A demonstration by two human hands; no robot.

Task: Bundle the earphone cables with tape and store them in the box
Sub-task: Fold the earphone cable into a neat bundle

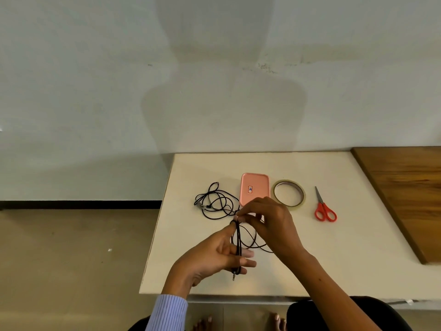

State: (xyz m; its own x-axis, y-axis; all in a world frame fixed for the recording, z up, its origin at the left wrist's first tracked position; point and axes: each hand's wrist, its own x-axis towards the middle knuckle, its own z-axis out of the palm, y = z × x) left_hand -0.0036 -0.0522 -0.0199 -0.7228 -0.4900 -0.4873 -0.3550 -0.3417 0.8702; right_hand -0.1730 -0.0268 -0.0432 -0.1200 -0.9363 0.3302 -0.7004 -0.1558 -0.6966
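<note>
The left hand (214, 254), at lower centre of the frame, has black earphone cable (238, 244) looped over its spread fingers, the plug (234, 276) dangling below the little finger. Just above it the right hand (269, 223) pinches the cable near the left fingertips, apparently laying on another turn. A second tangle of cable (214, 201) lies loose on the white table (334, 259), up and to the left of the hands. Behind the right hand sits the closed pink box (254, 188); the tape roll (289, 193) is just to its right and the red-handled scissors (323, 209) lie further right, all untouched.

The coil is unsecured, so I judge that if the left fingers relax or close, the loops could slide off and spring apart. Reaching for tape needs a free hand; letting go with the right hand may let the last turn unwind, and the trailing slack could snag on the loose tangle.
</note>
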